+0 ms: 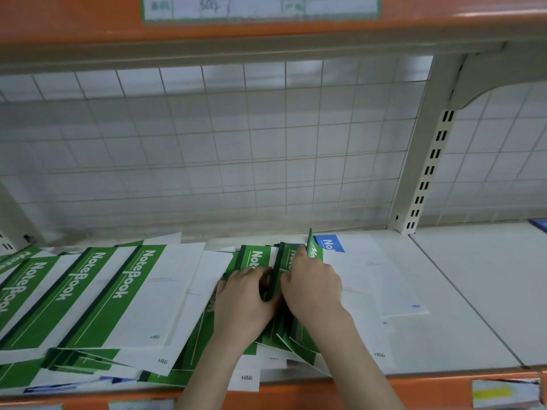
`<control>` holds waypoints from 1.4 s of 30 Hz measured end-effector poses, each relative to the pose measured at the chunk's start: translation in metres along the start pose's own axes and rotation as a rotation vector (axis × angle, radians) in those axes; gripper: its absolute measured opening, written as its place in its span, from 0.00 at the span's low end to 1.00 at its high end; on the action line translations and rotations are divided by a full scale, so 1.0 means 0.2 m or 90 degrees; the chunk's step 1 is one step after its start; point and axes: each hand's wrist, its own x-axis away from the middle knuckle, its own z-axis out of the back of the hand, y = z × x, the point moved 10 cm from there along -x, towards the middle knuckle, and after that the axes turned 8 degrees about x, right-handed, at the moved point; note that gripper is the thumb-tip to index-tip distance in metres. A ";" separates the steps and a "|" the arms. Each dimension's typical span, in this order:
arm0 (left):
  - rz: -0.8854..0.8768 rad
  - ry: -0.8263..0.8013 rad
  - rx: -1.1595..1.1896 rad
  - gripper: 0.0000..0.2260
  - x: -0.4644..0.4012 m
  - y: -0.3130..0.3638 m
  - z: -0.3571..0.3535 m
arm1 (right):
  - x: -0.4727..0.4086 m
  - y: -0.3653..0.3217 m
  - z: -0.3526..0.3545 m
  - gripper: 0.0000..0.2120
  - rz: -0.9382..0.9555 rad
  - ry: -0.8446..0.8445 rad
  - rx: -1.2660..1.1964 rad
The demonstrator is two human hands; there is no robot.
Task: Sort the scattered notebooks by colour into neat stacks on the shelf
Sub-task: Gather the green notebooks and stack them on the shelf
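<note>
Centre frame: left hand (pixel 242 300) and right hand (pixel 313 287), fingers clamped, gathering green notebooks (pixel 268 291); next, square them clear of blue notebook (pixel 330 243).

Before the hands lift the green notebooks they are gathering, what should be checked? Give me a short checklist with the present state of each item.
1. Left hand grips the green bunch: ok, fingers curl round its edge.
2. Right hand holds the same bunch: ok, it clasps the bunch from the right.
3. Bunch is green only: cannot tell, the lower covers are hidden.
4. Blue notebook is kept apart: not ok, it lies right against the bunch.
5. Free shelf space for a stack: ok, bare to the right.
6. Left pile is neat: not ok, the notebooks are fanned out and overlapping.
</note>
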 end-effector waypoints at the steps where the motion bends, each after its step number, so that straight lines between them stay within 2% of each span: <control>1: 0.004 -0.001 0.003 0.19 0.00 0.00 0.00 | 0.00 -0.01 -0.01 0.15 0.004 -0.008 0.009; 7: 0.038 -0.024 0.019 0.20 -0.01 -0.01 -0.01 | -0.02 -0.01 -0.01 0.21 0.008 -0.047 -0.031; 8: 0.050 -0.030 0.030 0.18 -0.01 -0.02 -0.01 | -0.02 -0.02 0.00 0.21 0.019 -0.044 -0.057; 10: 0.060 -0.025 0.035 0.07 -0.02 -0.02 0.00 | 0.01 -0.08 0.03 0.22 0.060 -0.039 -0.121; 11: 0.063 -0.027 0.037 0.06 -0.02 -0.02 0.01 | 0.02 -0.11 0.04 0.23 0.083 -0.038 -0.151; 12: 0.066 -0.026 0.050 0.09 -0.01 -0.02 0.01 | 0.03 -0.14 0.05 0.24 0.101 -0.033 -0.179; 18: 0.159 0.035 0.428 0.07 0.01 -0.13 0.04 | 0.05 -0.21 0.18 0.24 0.171 0.056 -0.302; 21: 0.177 0.050 0.491 0.11 0.01 -0.17 0.04 | 0.04 -0.25 0.16 0.24 0.180 0.055 -0.270; 23: 0.181 0.050 0.493 0.12 0.01 -0.18 0.03 | 0.05 -0.26 0.11 0.26 0.174 0.047 -0.247; 26: 0.194 0.049 0.516 0.06 0.00 -0.18 0.02 | 0.06 -0.24 0.07 0.23 0.166 0.054 -0.240; 28: 0.195 0.012 0.510 0.11 0.00 -0.17 0.00 | 0.05 -0.21 0.05 0.22 0.152 0.034 -0.269; 30: 0.184 -0.031 0.488 0.11 -0.01 -0.16 -0.03 | 0.03 -0.16 0.03 0.21 0.118 0.013 -0.293; 33: 0.175 -0.046 0.484 0.14 -0.01 -0.15 -0.05 | 0.01 -0.04 0.02 0.17 0.037 0.026 -0.340; 36: 0.168 0.016 0.596 0.17 -0.01 -0.16 0.00 | 0.02 0.09 0.07 0.16 -0.032 0.095 -0.360; 39: 0.112 0.104 0.691 0.14 0.00 -0.15 0.12 | 0.01 0.16 0.10 0.24 -0.053 0.115 -0.359; 42: 0.036 0.161 0.701 0.13 0.00 -0.09 0.25 | -0.01 0.16 0.11 0.11 -0.065 0.076 -0.574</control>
